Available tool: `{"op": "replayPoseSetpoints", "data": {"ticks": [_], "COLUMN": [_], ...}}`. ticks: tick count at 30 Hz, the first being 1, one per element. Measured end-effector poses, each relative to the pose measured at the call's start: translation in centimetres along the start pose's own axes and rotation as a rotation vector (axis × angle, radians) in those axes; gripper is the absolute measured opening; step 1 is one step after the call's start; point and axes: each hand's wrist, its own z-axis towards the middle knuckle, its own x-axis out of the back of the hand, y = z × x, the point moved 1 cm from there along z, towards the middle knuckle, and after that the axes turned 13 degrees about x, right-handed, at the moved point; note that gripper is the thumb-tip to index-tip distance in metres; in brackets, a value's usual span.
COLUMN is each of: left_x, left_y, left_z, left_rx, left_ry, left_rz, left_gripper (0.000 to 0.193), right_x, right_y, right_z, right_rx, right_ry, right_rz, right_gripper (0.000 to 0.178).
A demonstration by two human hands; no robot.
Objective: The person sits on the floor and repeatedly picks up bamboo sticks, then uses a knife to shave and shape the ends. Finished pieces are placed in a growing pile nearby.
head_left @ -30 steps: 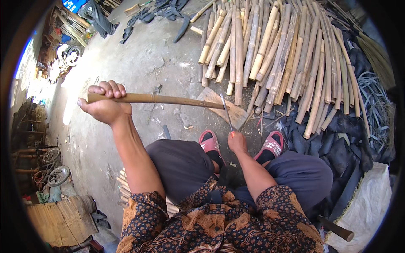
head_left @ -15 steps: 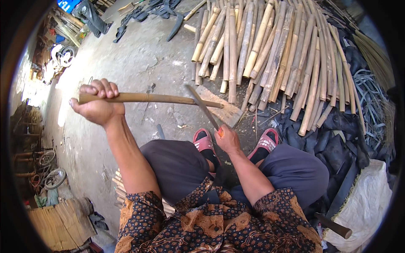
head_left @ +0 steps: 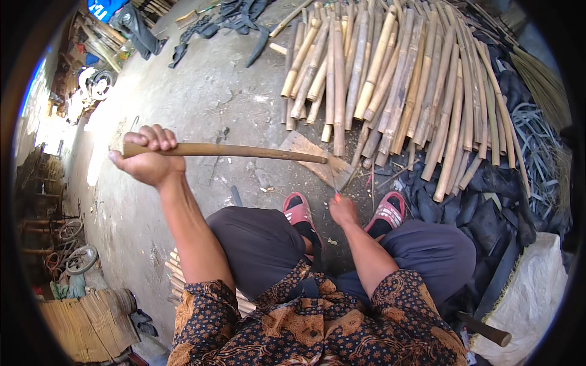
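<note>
My left hand (head_left: pixel 152 160) is closed around the thick left end of a brown bamboo pole (head_left: pixel 238 150), held nearly level across in front of me. The pole's thinner right end reaches over a flat wooden board (head_left: pixel 300 144) on the floor. Lower down, my right hand (head_left: pixel 343 211) grips the orange-red handle of a knife (head_left: pixel 336 197). Its blade points away from me and shows only as a thin line beside the pole's right end. Whether blade and pole touch I cannot tell.
A big heap of bamboo poles (head_left: pixel 390 79) lies ahead and to the right, with black rubber scraps (head_left: pixel 470 210) beside it. At my right is a white sack (head_left: pixel 531 293); at lower left, a bundle of split sticks (head_left: pixel 91 326). My sandalled feet flank the knife hand.
The knife has swung from slanting up-left across the pole to pointing straight away near its end. My right hand has moved slightly right and down; the left still grips the pole.
</note>
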Motion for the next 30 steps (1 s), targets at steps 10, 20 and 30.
{"op": "replayPoseSetpoints", "data": {"ticks": [10,20,30], "left_x": [2.5,5.0,3.7], "left_y": [-0.3,0.0,-0.2], "left_z": [0.8,2.0,0.9], "left_rx": [-0.067,0.044,-0.123], "left_ry": [-0.064,0.113,0.341], "left_rz": [0.010,-0.043,0.118], "left_gripper": [0.052,0.040,0.055], "right_x": [-0.8,-0.8,-1.5], "right_y": [0.5,1.8,3.7], "right_z": [1.5,1.1,1.7], "right_rx": [0.145,0.055,0.116], "right_ry": [-0.061,-0.115,-0.182], "right_rz": [-0.007,-0.032,-0.077], "right_gripper": [0.033,0.035,0.037]}}
